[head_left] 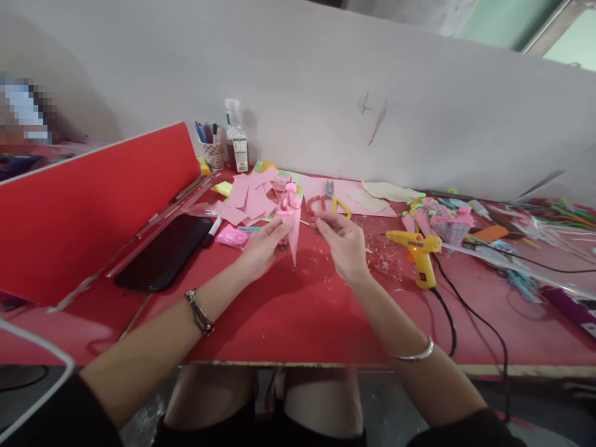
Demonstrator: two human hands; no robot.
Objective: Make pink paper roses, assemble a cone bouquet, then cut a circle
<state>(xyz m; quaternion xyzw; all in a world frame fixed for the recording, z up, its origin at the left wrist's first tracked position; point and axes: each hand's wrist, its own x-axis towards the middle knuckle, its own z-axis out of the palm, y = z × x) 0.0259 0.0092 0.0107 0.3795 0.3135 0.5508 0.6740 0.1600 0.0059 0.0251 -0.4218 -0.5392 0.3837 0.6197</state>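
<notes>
Your left hand (265, 243) is closed around a pink paper cone (293, 233), its grip clasped on the upper part so the pointed end hangs down just above the red table (298, 310). Small pink flower pieces (290, 198) sit at the cone's open top. Your right hand (342, 239) hovers just beside the cone with thumb and forefinger pinched together (whether they nip a thin stick or nothing at all is too small to tell).

As a judgement, you are at the filling stage: the cone is rolled and being dressed at its mouth. The next move calls for a steady left hand and a fine, careful touch from the right at the rim. The yellow glue gun (419, 248) lies near your right hand, with scissors (329, 198) and loose pink paper sheets (254, 198) behind the cone.
</notes>
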